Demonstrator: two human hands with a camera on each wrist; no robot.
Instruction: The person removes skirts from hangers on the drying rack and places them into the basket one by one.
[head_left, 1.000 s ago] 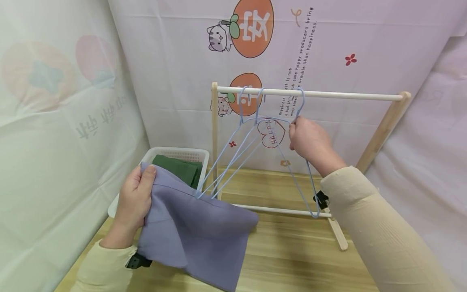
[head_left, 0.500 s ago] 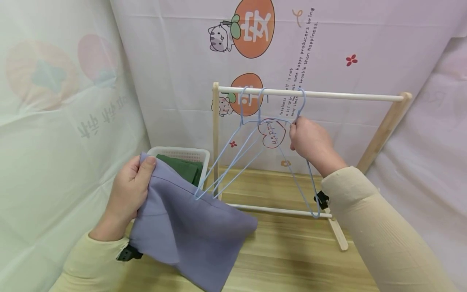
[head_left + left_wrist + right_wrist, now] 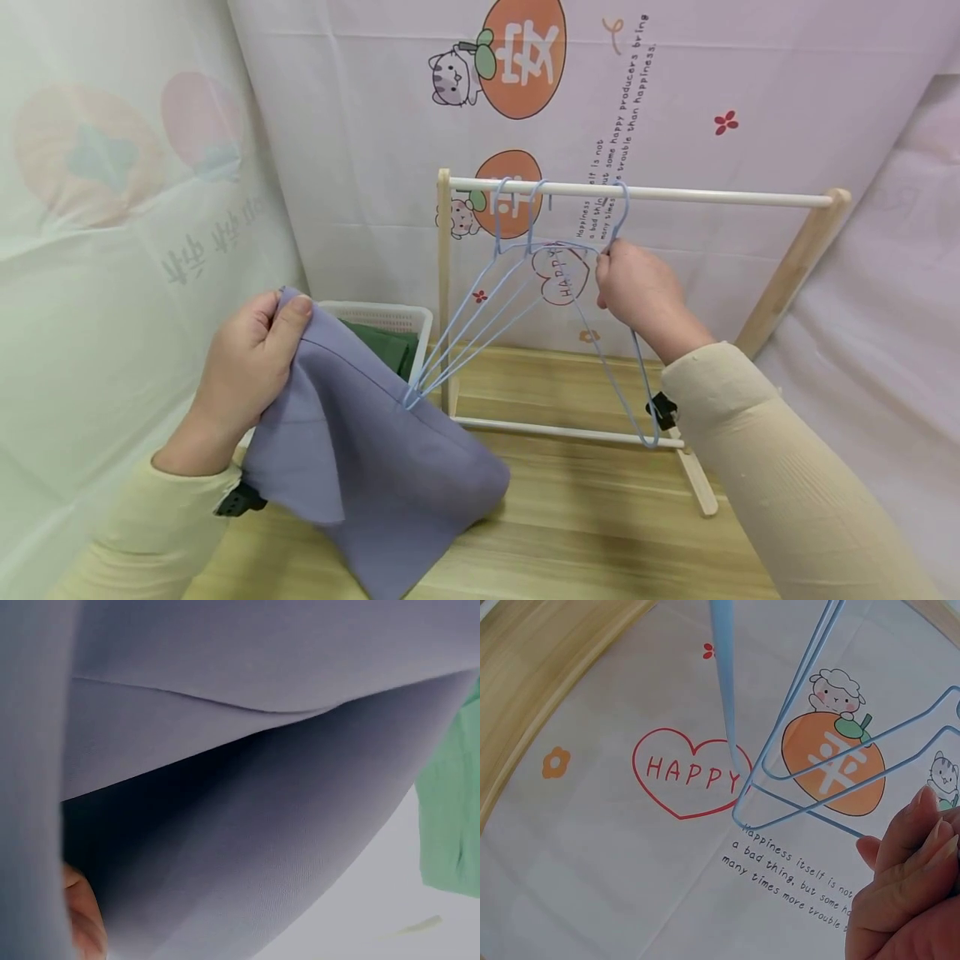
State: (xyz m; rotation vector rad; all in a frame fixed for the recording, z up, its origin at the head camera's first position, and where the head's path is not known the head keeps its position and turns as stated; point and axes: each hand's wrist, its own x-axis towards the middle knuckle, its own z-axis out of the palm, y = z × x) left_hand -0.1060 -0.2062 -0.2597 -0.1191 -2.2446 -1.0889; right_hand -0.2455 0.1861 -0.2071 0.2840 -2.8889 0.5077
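Note:
In the head view my left hand [image 3: 243, 367] pinches a corner of a greyish-purple garment [image 3: 397, 458] between thumb and fingers. The cloth hangs in folds down toward the table, a seam line running along its upper edge. In the left wrist view the same garment [image 3: 300, 787] fills most of the picture, with a dark gap between its layers. My right hand [image 3: 641, 283] grips a light blue hanger [image 3: 645, 392] just below its hook, which sits over the rail. Left ends of the blue hangers overlap the garment's upper edge. Fingertips [image 3: 930, 851] appear curled in the right wrist view.
A wooden rack with a white rail [image 3: 712, 196] stands on the wood-grain table [image 3: 600, 517]. Two more blue hangers [image 3: 531, 218] hang at its left. A white basket [image 3: 423, 321] with folded green cloth [image 3: 382, 346] is behind the garment. Printed sheets [image 3: 360, 167] enclose the sides and back.
My left hand has moved left and up, drawing the garment with it. The hangers' left ends have come closer together. My right hand stays in place on its hanger.

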